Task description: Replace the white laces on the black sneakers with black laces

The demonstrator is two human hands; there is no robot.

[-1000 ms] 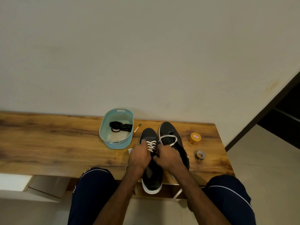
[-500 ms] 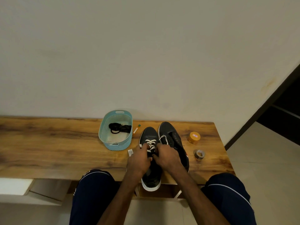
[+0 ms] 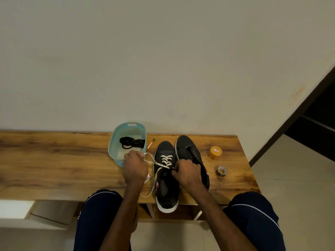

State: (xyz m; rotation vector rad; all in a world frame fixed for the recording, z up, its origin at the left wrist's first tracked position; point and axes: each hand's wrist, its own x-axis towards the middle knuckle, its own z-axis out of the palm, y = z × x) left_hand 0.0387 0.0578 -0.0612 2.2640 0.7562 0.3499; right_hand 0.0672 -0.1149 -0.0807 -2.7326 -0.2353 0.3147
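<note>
1. Your left hand [image 3: 135, 168] is just left of the sneakers, over the desk [image 3: 54, 160]. Its fingers are curled tight around a loop of the white lace [image 3: 150, 160].
2. From that fist the lace runs across to the top eyelets of the laced sneaker [image 3: 165, 189]. A loose end trails towards the desk's near edge.
3. Your right hand [image 3: 188, 173] sits at the laced sneaker's top eyelets, fingers curled and clamped on the sneaker's throat. You cannot tell whether they also pinch the lace.
4. The laced sneaker points its toe away from you, and its white-soled heel overhangs the near edge. The white lace criss-crosses its lower eyelets.
5. The second sneaker [image 3: 188, 151] lies against its right side, toe away, with its eyelets showing as pale dots. Your right hand hides part of it.
6. The black laces [image 3: 132, 142] lie coiled in a pale blue basket [image 3: 113, 142], left of the sneakers.
7. A small tube [image 3: 151, 143] lies between basket and sneakers. An orange tub [image 3: 215, 152] and a tape roll [image 3: 221, 171] sit to the right.
</note>
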